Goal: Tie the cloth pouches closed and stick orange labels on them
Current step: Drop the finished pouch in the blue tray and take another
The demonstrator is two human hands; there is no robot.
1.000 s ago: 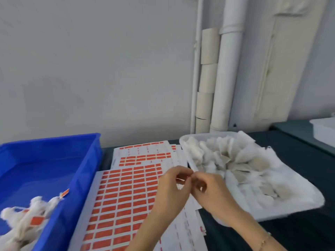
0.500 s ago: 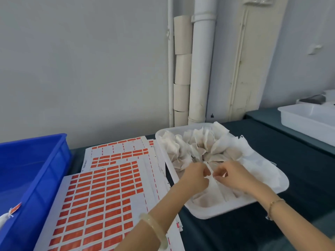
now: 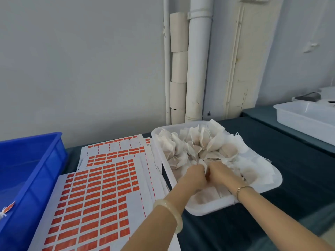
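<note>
left hand (image 3: 194, 175): over the near half of the white tray (image 3: 204, 211), back of the hand up, fingers curled down and in; fingertips hidden.
right hand (image 3: 222, 173): just beside the left, knuckles almost touching it, fingers curled the same way.
grip: a tuft of white cloth, the top of one pouch (image 3: 203, 163), sticks up between the two hands; both pinch it from either side.
pouch position: in the tray, near the middle, among the other pouches (image 3: 190, 142).
other pouches: loose white cloth bags heaped across the tray, tops open and flared, some showing a tan filling.
wrists: pale bangle (image 3: 170, 212) on the left forearm; thin bracelet (image 3: 242, 189) on the right wrist.
label sheets (image 3: 94, 192): several overlapping white sheets left of the tray, rows of orange labels, with gaps where labels are gone.
blue bin (image 3: 36, 171): at the far left edge; a scrap of white cloth with an orange label (image 3: 9, 207) shows at its near corner.
surface: dark teal table cover (image 3: 299, 178) under the tray and sheets.
second tray (image 3: 308, 116): white, at the right on a separate surface, well apart.
room: pale wall (image 3: 81, 69); white pipe (image 3: 197, 69) upright behind the tray, a column of cardboard tubes (image 3: 178, 66) touching its left side.
</note>
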